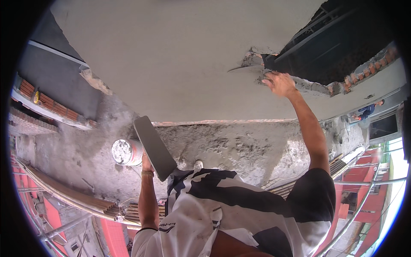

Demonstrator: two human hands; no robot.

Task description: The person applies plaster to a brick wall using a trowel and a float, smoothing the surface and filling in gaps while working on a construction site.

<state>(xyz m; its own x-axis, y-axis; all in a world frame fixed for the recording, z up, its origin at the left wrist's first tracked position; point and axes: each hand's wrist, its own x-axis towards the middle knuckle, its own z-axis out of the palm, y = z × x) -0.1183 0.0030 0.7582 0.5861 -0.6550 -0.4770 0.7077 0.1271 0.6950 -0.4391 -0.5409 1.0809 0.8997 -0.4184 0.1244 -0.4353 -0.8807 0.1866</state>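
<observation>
My left hand is closed on a plastering float, mostly hidden behind its long grey rectangular plate. The plate stands tilted on edge, in front of my left side. My right arm reaches up to the grey plastered wall. There my right hand has its fingers bent together at the ragged edge of a broken opening. Crumbly mortar lies right at the fingertips; whether a piece is between them is hidden. A curved crack runs through the plaster just left of that hand.
A mortar-smeared white bucket stands on the rough floor, beside my left hand. Bamboo poles and metal scaffold tubes run along the near edge. Broken bricks line the opening. Another person is far right.
</observation>
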